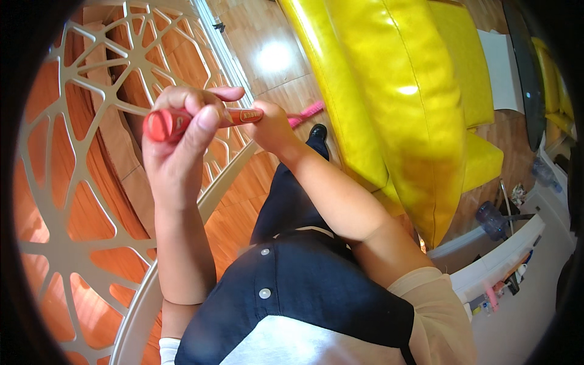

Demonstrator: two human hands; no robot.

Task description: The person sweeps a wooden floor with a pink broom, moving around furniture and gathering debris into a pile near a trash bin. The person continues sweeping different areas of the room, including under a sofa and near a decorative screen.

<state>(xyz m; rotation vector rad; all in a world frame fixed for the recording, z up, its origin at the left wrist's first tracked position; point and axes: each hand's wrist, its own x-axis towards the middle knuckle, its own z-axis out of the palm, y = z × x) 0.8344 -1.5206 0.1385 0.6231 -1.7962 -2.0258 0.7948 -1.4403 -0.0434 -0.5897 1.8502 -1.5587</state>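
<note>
A red pole handle (244,116) bearing printed writing slants down and away before me. Around its top end my left hand (180,121) is closed, with the rounded red cap showing past the thumb. Lower on the same pole my right hand (274,127) grips it, hiding part of the shaft. Beyond the right hand a pink brush head (308,113) shows low by the floor, beside the yellow sofa. It appears to be the pole's lower end, so the whole looks like a broom.
At left stands a pale lattice partition (134,57) with a curved base rail. The glossy yellow sofa (410,91) takes up the right. My black shoe (318,132) is on the wood-look floor (248,41). Farther right are a large water bottle (492,219) and a white counter (515,315) with small items.
</note>
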